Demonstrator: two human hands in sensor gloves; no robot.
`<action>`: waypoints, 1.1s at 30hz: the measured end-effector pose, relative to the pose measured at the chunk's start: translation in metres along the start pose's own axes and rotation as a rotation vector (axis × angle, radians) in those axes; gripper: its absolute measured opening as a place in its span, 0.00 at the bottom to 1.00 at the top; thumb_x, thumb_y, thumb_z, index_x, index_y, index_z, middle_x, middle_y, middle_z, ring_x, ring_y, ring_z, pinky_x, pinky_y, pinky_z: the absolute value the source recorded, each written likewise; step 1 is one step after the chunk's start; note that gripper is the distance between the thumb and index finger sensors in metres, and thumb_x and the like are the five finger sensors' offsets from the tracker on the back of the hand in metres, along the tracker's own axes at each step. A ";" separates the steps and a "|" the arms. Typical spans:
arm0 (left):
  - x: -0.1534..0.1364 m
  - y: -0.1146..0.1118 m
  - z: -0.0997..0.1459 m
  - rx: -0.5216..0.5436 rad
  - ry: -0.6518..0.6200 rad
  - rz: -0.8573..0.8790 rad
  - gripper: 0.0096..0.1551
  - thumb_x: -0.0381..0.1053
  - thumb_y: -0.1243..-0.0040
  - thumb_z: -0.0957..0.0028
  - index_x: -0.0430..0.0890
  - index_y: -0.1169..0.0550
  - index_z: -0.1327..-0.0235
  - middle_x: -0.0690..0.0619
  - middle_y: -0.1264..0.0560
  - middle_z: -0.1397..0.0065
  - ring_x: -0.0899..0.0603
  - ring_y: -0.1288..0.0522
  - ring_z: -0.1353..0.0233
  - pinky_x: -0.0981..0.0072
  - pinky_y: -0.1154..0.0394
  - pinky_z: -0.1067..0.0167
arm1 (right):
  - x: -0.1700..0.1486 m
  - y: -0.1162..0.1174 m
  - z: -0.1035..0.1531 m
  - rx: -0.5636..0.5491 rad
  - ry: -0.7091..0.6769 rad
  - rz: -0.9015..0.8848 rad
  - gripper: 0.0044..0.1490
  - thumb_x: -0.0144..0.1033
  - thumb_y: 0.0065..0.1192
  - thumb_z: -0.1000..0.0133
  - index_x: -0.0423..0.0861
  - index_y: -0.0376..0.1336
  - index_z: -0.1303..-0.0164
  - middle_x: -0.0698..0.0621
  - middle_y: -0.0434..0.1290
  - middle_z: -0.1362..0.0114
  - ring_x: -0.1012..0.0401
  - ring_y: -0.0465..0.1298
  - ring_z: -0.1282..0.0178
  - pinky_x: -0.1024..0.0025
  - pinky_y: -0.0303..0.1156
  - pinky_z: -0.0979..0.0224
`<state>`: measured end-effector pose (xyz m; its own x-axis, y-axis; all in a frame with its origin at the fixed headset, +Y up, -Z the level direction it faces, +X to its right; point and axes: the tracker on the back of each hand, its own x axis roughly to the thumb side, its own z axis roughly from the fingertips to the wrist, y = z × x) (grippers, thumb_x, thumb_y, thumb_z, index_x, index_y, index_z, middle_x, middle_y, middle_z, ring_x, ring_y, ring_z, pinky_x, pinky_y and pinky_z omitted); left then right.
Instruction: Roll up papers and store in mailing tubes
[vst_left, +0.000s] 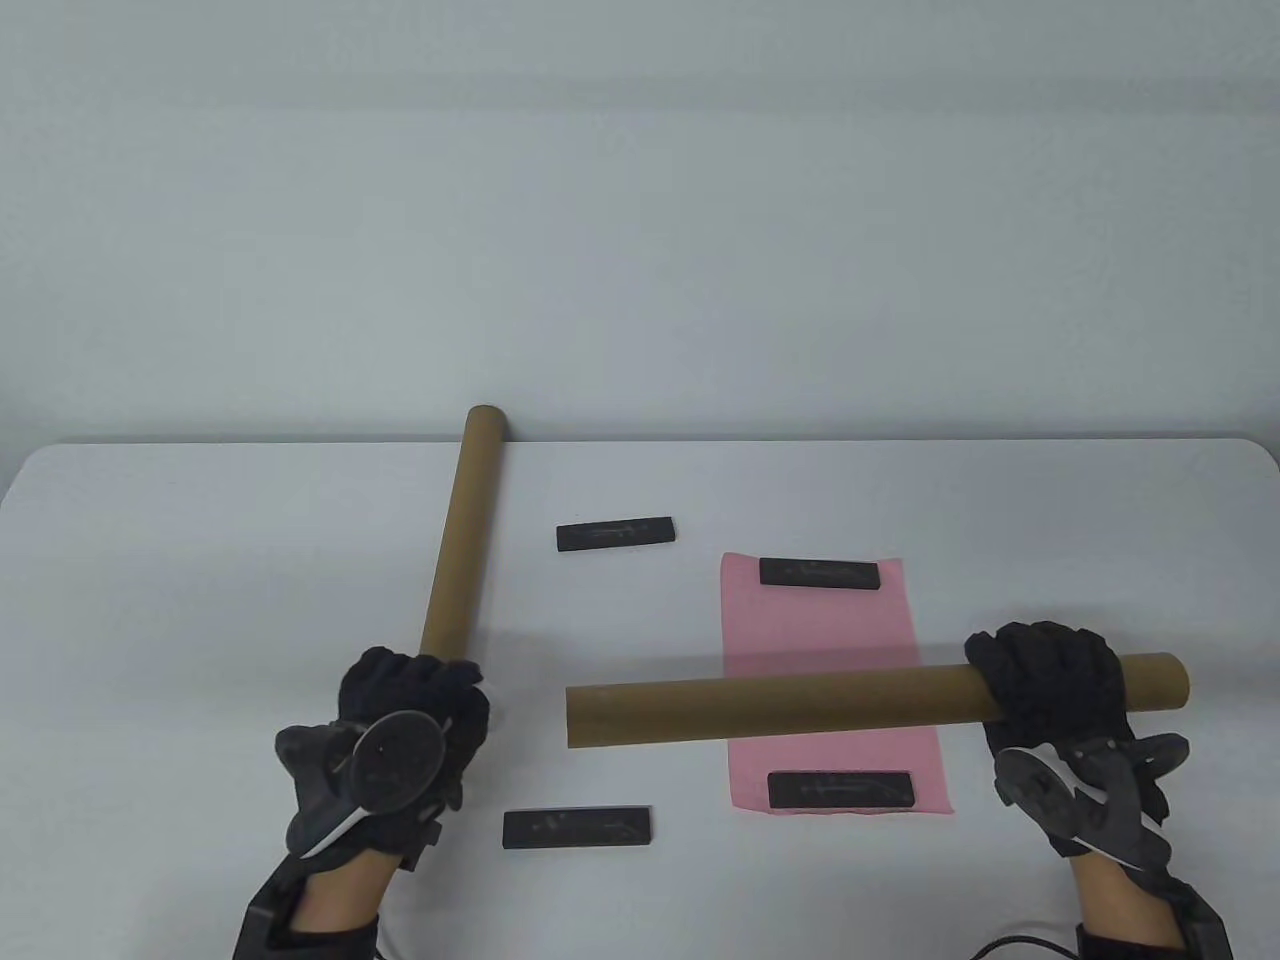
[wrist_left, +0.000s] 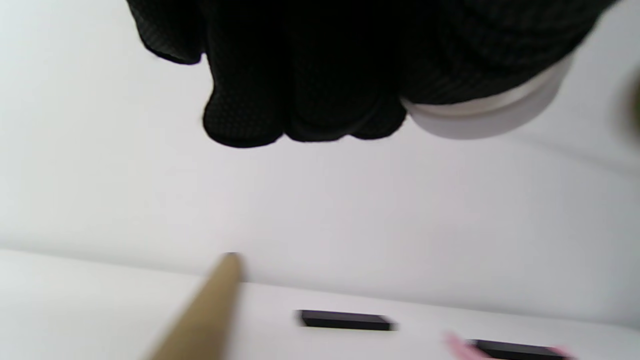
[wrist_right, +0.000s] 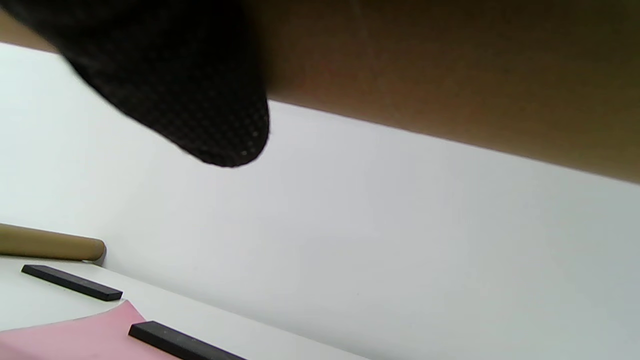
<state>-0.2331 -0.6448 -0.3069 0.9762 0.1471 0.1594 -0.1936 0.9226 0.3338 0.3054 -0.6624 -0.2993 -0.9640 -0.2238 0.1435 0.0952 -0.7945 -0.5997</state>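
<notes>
My right hand (vst_left: 1050, 675) grips a brown mailing tube (vst_left: 780, 705) near its right end and holds it level, crosswise above a pink paper (vst_left: 825, 630). The tube fills the top of the right wrist view (wrist_right: 450, 75). The paper lies flat under two black weights, one at its far edge (vst_left: 820, 573) and one at its near edge (vst_left: 840, 790). My left hand (vst_left: 415, 690) sits at the near end of a second tube (vst_left: 462, 530) that lies on the table pointing away. In the left wrist view its curled fingers (wrist_left: 300, 100) hold a white round cap (wrist_left: 490, 115).
Two more black weights lie on the white table (vst_left: 200, 560), one at the middle back (vst_left: 615, 533) and one near the front (vst_left: 577, 829). The second tube's far end reaches the table's back edge by the wall.
</notes>
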 end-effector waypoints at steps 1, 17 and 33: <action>-0.009 -0.002 -0.006 -0.033 0.053 -0.031 0.21 0.63 0.35 0.56 0.54 0.12 0.58 0.56 0.12 0.58 0.48 0.13 0.50 0.46 0.28 0.31 | 0.000 -0.001 -0.001 0.000 0.001 -0.006 0.46 0.41 0.84 0.52 0.58 0.58 0.27 0.53 0.64 0.24 0.47 0.69 0.24 0.38 0.64 0.20; -0.112 -0.092 -0.060 -0.727 0.648 -0.401 0.22 0.64 0.31 0.60 0.53 0.12 0.60 0.56 0.12 0.60 0.48 0.13 0.51 0.49 0.29 0.30 | 0.002 -0.005 -0.002 -0.007 -0.002 -0.001 0.46 0.42 0.84 0.52 0.58 0.58 0.27 0.53 0.64 0.24 0.46 0.69 0.24 0.37 0.64 0.20; -0.124 -0.121 -0.072 -0.810 0.727 -0.455 0.24 0.66 0.31 0.61 0.53 0.11 0.60 0.57 0.12 0.58 0.49 0.13 0.50 0.49 0.29 0.29 | 0.008 -0.005 -0.003 -0.003 -0.002 -0.020 0.46 0.41 0.84 0.52 0.57 0.58 0.27 0.52 0.64 0.24 0.47 0.69 0.24 0.37 0.65 0.20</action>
<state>-0.3234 -0.7490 -0.4336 0.8163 -0.3269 -0.4762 0.0501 0.8614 -0.5054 0.2969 -0.6583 -0.2973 -0.9652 -0.2090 0.1571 0.0751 -0.7971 -0.5991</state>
